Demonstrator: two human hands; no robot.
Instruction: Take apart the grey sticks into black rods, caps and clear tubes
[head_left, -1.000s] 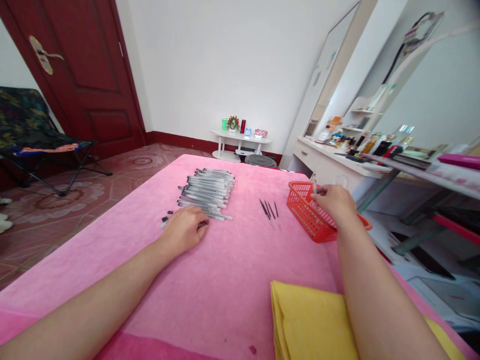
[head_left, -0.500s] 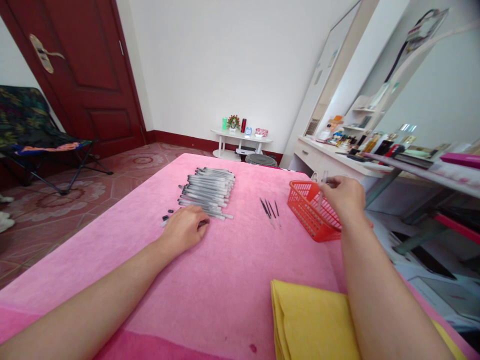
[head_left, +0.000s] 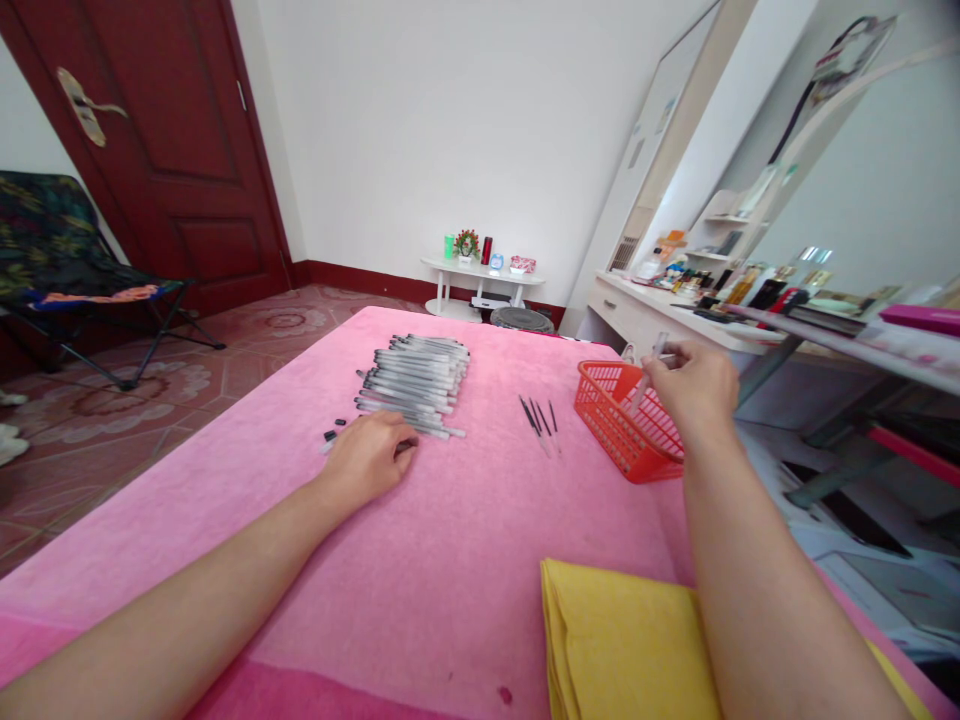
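Note:
My right hand (head_left: 697, 382) pinches a clear pen barrel (head_left: 640, 395), tilted, over the red plastic basket (head_left: 628, 462). My left hand (head_left: 369, 452) rests on the pink cloth with its fingers curled in; what they hold, if anything, is hidden. Just beyond it lies a stack of grey-and-clear gel pens (head_left: 420, 380), side by side. A few small black pen caps (head_left: 330, 436) lie left of that hand. Between the pens and the basket, several thin black-tipped refills (head_left: 541, 422) lie roughly parallel.
A folded yellow cloth (head_left: 626, 640) lies at the near right of the pink-covered table (head_left: 450, 560). To the right stands a white dressing table (head_left: 645, 305) crowded with bottles. A folding chair (head_left: 75, 270) stands at the left, by the red door (head_left: 172, 130).
My right hand has shifted slightly right, and the pen barrel in it now leans more. My left hand and the things on the table stay where they were.

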